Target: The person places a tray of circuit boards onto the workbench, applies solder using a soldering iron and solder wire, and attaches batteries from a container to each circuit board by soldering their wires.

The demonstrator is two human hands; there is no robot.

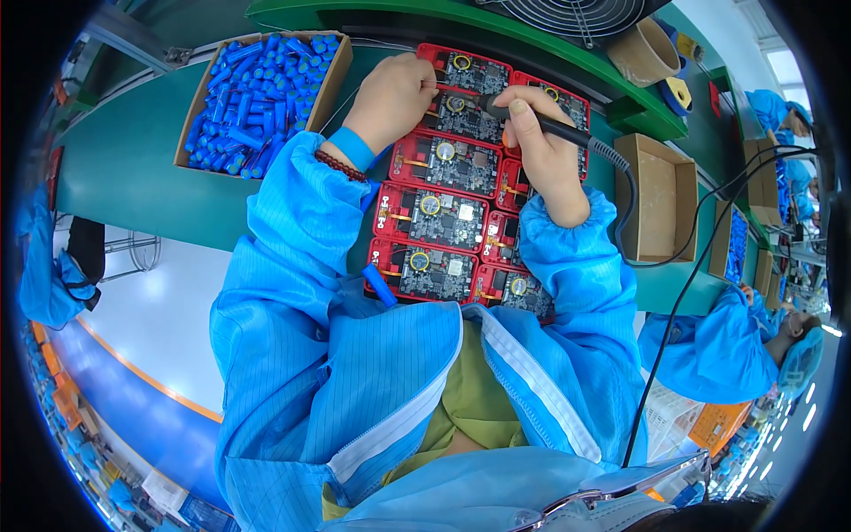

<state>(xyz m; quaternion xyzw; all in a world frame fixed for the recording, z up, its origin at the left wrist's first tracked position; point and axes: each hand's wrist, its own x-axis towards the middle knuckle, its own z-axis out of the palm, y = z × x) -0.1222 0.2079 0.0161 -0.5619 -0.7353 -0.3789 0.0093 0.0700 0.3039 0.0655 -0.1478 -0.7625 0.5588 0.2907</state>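
Note:
Two columns of red cases (387, 210) with grey circuit boards (461, 229) lie in front of me, several boards bearing a round yellow-rimmed part. My left hand (390, 99) is closed in a pinch at the left edge of an upper case; what its fingertips hold is too small to make out. A blue strap (351, 148) and a beaded bracelet circle that wrist. In my right hand (542, 146) is a soldering iron (562, 132), its dark handle slanting over the upper boards and its cord trailing right. The iron's tip is hard to see against the boards.
At the left, a cardboard box (188, 142) holds many blue cylindrical cells (253, 111). One loose blue cell (379, 285) lies by the lowest case. On the right stands another cardboard box (660, 199). A green shelf edge (496, 31) and a fan guard (567, 13) border the far side.

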